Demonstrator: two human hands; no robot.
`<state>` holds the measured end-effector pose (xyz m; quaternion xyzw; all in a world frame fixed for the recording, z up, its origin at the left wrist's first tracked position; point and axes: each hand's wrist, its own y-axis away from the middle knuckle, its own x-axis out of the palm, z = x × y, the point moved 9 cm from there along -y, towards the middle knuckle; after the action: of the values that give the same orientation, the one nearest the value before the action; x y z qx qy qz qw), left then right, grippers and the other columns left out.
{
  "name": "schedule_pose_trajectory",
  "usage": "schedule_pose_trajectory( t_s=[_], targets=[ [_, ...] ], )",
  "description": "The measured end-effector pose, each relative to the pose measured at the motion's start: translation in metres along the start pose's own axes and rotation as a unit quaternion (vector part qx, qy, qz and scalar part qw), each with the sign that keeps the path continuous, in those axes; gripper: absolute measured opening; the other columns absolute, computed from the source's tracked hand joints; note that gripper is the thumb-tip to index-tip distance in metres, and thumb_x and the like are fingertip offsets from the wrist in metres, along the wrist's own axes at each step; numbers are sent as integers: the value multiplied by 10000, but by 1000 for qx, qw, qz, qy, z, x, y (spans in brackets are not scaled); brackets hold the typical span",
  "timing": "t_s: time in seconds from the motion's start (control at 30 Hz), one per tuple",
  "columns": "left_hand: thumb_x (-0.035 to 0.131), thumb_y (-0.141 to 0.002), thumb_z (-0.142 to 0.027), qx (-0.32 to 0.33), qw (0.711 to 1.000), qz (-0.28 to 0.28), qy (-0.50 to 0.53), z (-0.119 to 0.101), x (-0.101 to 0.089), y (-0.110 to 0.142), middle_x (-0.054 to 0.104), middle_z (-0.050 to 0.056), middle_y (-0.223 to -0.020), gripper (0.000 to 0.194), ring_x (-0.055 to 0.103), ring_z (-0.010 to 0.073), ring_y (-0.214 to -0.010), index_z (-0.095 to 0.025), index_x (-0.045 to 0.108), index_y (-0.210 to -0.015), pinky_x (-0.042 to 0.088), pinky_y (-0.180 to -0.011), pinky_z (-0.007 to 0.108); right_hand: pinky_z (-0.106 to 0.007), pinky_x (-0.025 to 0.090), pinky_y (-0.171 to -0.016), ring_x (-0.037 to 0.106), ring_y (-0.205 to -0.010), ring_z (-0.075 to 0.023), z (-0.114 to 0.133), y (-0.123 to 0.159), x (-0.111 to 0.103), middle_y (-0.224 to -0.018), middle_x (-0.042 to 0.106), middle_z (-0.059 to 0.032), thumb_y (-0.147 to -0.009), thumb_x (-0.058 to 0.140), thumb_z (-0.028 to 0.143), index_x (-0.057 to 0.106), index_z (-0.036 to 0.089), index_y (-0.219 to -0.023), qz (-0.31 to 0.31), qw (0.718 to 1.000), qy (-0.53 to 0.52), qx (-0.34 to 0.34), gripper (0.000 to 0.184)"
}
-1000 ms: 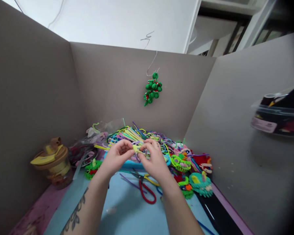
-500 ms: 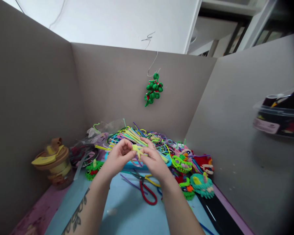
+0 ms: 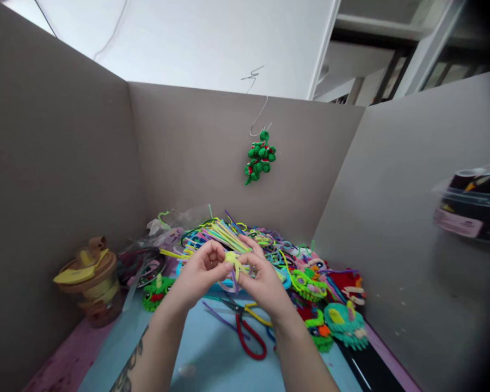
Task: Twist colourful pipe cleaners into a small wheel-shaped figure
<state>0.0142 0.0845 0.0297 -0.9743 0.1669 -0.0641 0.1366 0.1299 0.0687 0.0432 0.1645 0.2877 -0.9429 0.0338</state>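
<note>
Between my two hands is a small yellow pipe cleaner piece [image 3: 232, 259] with purple strands hanging under it. My left hand [image 3: 202, 269] pinches its left side between thumb and forefinger. On the other side, the fingers of my right hand [image 3: 263, 280] close on its strands; the fingertips partly hide it. Behind the hands lies a heap of coloured pipe cleaners [image 3: 224, 231] in a blue tray [image 3: 286, 279]. Red-handled scissors [image 3: 251, 340] rest on the table below, beside a yellow-handled tool [image 3: 257, 316] and a loose purple pipe cleaner [image 3: 222, 318].
Fuzzy crafted pieces lie at the right, among them a teal one [image 3: 346, 325] and a lime green one [image 3: 309, 284]. A green one [image 3: 157, 294] sits at left, near a lidded jar [image 3: 96, 283]. Grey panels [image 3: 212, 147] enclose the table; a green ornament [image 3: 261, 158] hangs there.
The whole view has shifted slightly, so things appear lower and a bit to the right. My fingers have turned the yellow piece a little, and its purple strands show more.
</note>
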Motion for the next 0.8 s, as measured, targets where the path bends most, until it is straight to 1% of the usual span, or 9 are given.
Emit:
schedule_pose_trajectory(
  t_s=[0.1, 0.2, 0.27, 0.33, 0.4, 0.47, 0.53, 0.67, 0.8],
  targets=[
    [683, -698, -301, -16, 1000, -6, 19, 2, -1, 0, 479, -43, -687, 282, 464, 78, -578, -183, 436, -765, 399, -514, 194, -422, 299, -1029, 311, -1313, -229, 0, -1, 5, -1327, 436, -101, -789, 590, 283, 624, 198, -763, 25, 1000, -9, -1, 95],
    [697, -683, -278, -18, 999, -7, 26, 3, -2, -1, 490, -40, -699, 292, 468, 76, -587, -182, 436, -775, 395, -524, 191, -407, 318, -1018, 312, -1313, -226, -1, 0, 7, -1341, 420, -99, -815, 562, 335, 611, 199, -776, 41, 999, -35, 8, 151],
    [706, -673, -254, -12, 1000, -1, 21, 2, -2, -1, 495, -38, -715, 298, 477, 76, -608, -181, 441, -788, 395, -548, 192, -402, 320, -1017, 319, -1309, -236, -2, 1, 9, -1350, 408, -103, -793, 589, 384, 615, 196, -800, 61, 997, -47, 16, 190],
    [713, -666, -240, -5, 1000, 5, 8, 2, -2, -1, 487, -41, -713, 301, 480, 77, -618, -181, 447, -795, 394, -564, 195, -407, 312, -1022, 316, -1310, -249, -2, 3, 13, -1353, 405, -108, -750, 627, 438, 621, 198, -857, 96, 994, -53, 16, 263],
    [715, -664, -237, -1, 1000, 6, -6, 0, -3, -1, 476, -45, -707, 296, 479, 77, -623, -179, 457, -796, 393, -574, 196, -412, 307, -1025, 321, -1307, -253, -2, 3, 13, -1351, 411, -109, -726, 645, 458, 619, 199, -890, 109, 993, -50, 17, 308],
    [714, -667, -243, 4, 1000, 0, -8, -2, -5, 0, 478, -41, -717, 284, 483, 79, -638, -176, 468, -792, 400, -588, 197, -408, 304, -1028, 340, -1297, -249, -1, 3, 8, -1345, 419, -103, -726, 658, 416, 616, 198, -862, 93, 995, -35, 22, 260],
    [706, -679, -264, 6, 1000, -13, 4, -3, -7, 0, 492, -33, -734, 270, 496, 84, -657, -174, 476, -787, 415, -603, 202, -405, 293, -1039, 349, -1291, -243, 3, 3, 6, -1351, 414, -91, -712, 681, 323, 612, 203, -869, 87, 996, -11, 20, 209],
    [677, -711, -310, 8, 998, -59, 33, -2, -14, -1, 519, -37, -679, 241, 499, 79, -597, -176, 498, -801, 417, -553, 191, -406, 271, -1061, 302, -1318, -229, 14, 7, 10, -1376, 380, -68, -700, 635, 159, 585, 234, -1020, 128, 991, 26, -15, 333],
    [670, -715, -335, -13, 994, -89, 66, 7, -16, -3, 537, -45, -602, 262, 480, 67, -512, -178, 547, -884, 394, -490, 174, -408, 247, -1077, 256, -1337, -230, 16, 10, 13, -1394, 347, -60, -689, 597, 122, 555, 241, -1078, 142, 988, 54, -37, 409]
  ],
)
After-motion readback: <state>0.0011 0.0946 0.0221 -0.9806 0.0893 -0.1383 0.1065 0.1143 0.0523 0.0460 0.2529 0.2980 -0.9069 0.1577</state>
